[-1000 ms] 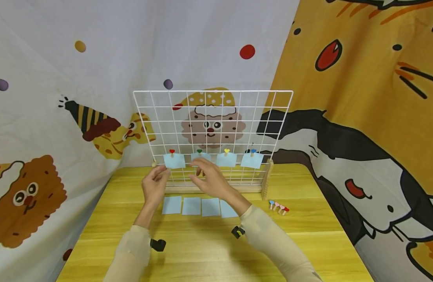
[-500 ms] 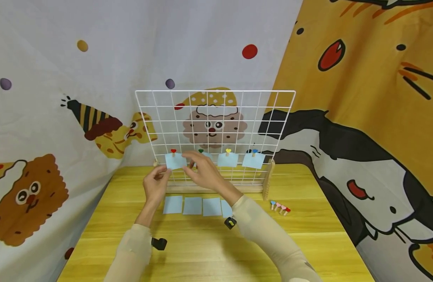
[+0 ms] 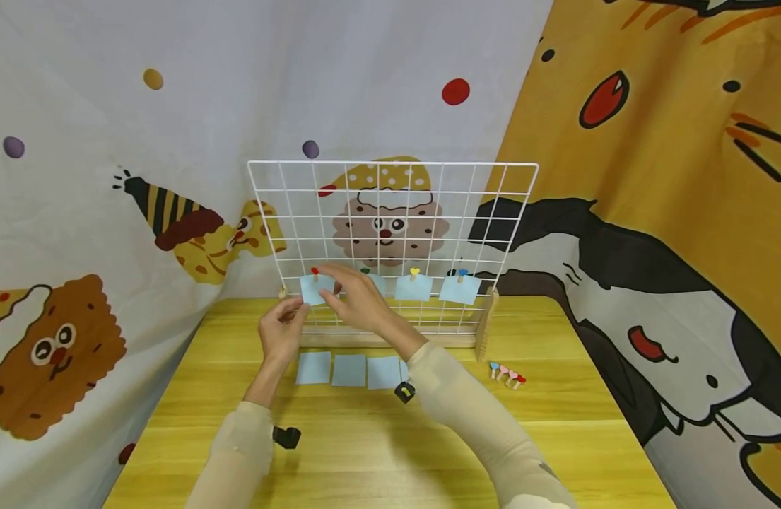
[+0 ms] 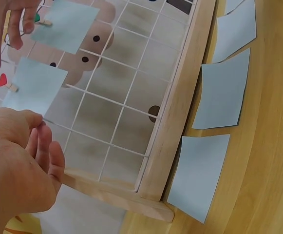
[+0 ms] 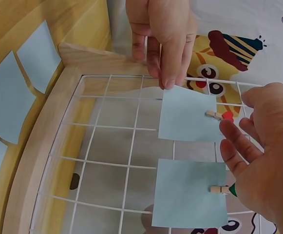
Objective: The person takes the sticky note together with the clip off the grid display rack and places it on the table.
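A white wire grid [image 3: 393,163] stands in a wooden base, with a row of pale blue paper squares clipped to it. My left hand [image 3: 280,330] pinches the lower left corner of the leftmost paper square [image 4: 36,85] between thumb and finger. That square hangs from a small wooden clothespin with a red heart [image 5: 227,116]. My right hand [image 3: 358,300] is just beside this clothespin, fingers loosely bent and holding nothing. Partly behind it hangs the square with the green-heart clothespin [image 5: 220,189]. Yellow-heart [image 3: 415,273] and blue-heart [image 3: 463,274] clothespins hold two squares farther right.
Several loose blue paper squares [image 3: 348,370] lie in a row on the wooden table [image 3: 339,452] before the grid; my right forearm partly covers the last. A short row of heart clothespins [image 3: 507,375] lies to the right. A patterned cloth [image 3: 193,106] hangs behind.
My right hand has moved left along the grid, from the green-heart clothespin to the red-heart one. My left hand keeps its pinch at the leftmost square's corner.
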Demonstrator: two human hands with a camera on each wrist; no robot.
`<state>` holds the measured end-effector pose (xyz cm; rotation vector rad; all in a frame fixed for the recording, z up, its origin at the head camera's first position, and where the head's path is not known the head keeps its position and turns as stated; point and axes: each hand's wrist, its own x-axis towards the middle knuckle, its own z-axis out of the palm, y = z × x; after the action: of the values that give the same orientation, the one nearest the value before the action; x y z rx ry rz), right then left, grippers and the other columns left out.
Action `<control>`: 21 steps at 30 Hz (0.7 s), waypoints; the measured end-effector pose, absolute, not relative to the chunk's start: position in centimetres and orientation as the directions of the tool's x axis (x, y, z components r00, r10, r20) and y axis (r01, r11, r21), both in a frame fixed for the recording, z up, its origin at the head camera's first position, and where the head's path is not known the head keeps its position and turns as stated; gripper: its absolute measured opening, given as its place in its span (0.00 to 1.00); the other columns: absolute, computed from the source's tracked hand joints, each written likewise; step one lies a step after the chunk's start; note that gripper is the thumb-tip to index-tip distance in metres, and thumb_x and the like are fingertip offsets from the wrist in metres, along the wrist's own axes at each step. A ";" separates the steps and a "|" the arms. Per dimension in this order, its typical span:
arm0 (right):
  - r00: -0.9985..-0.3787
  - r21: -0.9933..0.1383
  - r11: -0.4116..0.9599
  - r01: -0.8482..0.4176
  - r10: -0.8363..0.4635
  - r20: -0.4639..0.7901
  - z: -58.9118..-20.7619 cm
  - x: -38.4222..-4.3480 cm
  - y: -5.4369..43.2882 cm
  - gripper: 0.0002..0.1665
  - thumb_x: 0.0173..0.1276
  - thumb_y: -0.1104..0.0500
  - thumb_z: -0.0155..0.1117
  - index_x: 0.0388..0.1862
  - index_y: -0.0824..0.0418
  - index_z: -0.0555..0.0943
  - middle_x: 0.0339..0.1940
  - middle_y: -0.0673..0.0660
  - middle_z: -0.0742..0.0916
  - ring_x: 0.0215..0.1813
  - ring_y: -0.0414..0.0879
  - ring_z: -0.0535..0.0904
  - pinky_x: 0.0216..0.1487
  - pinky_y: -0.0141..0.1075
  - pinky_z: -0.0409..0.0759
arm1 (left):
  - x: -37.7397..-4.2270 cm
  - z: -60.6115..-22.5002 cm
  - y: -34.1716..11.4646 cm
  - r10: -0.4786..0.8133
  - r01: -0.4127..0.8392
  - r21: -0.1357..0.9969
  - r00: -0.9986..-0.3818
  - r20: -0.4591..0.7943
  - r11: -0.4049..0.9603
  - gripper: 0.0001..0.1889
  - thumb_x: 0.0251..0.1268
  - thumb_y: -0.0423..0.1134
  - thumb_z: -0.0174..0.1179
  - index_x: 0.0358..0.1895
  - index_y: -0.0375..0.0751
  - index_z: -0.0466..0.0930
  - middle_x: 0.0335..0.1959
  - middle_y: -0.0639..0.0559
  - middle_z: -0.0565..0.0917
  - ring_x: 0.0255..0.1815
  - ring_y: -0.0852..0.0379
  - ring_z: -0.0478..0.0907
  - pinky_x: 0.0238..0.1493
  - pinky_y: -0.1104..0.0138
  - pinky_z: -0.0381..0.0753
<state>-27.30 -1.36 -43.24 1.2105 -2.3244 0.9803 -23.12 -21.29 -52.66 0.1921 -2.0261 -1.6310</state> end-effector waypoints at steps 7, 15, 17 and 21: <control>-0.591 -0.422 0.414 -0.806 -0.593 0.547 -42.9 -27.6 -1.9 0.30 0.83 0.60 0.71 0.80 0.65 0.80 0.78 0.66 0.86 0.41 0.46 0.90 0.36 0.26 0.80 | -23.2 -52.7 -21.6 -0.419 0.231 0.942 -0.851 0.317 0.245 0.09 0.76 0.32 0.75 0.53 0.34 0.95 0.51 0.30 0.95 0.38 0.75 0.83 0.44 0.85 0.82; -0.614 -0.399 0.466 -0.790 -0.600 0.513 -42.9 -27.8 -2.7 0.31 0.83 0.59 0.71 0.80 0.66 0.78 0.79 0.63 0.86 0.43 0.52 0.91 0.43 0.32 0.85 | -23.1 -52.7 -21.6 -0.417 0.264 0.937 -0.843 0.340 0.231 0.09 0.74 0.31 0.76 0.52 0.32 0.95 0.50 0.29 0.95 0.36 0.75 0.82 0.43 0.86 0.81; -0.624 -0.392 0.485 -0.782 -0.601 0.500 -42.8 -27.8 -2.9 0.32 0.83 0.58 0.71 0.81 0.66 0.78 0.79 0.63 0.85 0.43 0.52 0.91 0.43 0.35 0.86 | -23.1 -52.7 -21.6 -0.415 0.265 0.935 -0.843 0.343 0.235 0.09 0.74 0.30 0.76 0.52 0.32 0.95 0.50 0.29 0.95 0.36 0.75 0.82 0.43 0.86 0.81; -0.642 -0.370 0.525 -0.766 -0.603 0.474 -42.7 -27.7 -3.2 0.33 0.85 0.56 0.69 0.83 0.63 0.76 0.81 0.62 0.84 0.43 0.49 0.91 0.48 0.39 0.89 | -23.2 -52.6 -21.7 -0.409 0.260 0.936 -0.847 0.340 0.239 0.08 0.74 0.30 0.75 0.51 0.33 0.95 0.49 0.30 0.95 0.36 0.75 0.83 0.43 0.86 0.81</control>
<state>-27.72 -3.22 -42.67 1.1456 -2.4809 0.8126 -23.17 -21.71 -52.63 0.1355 -1.9882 -1.6555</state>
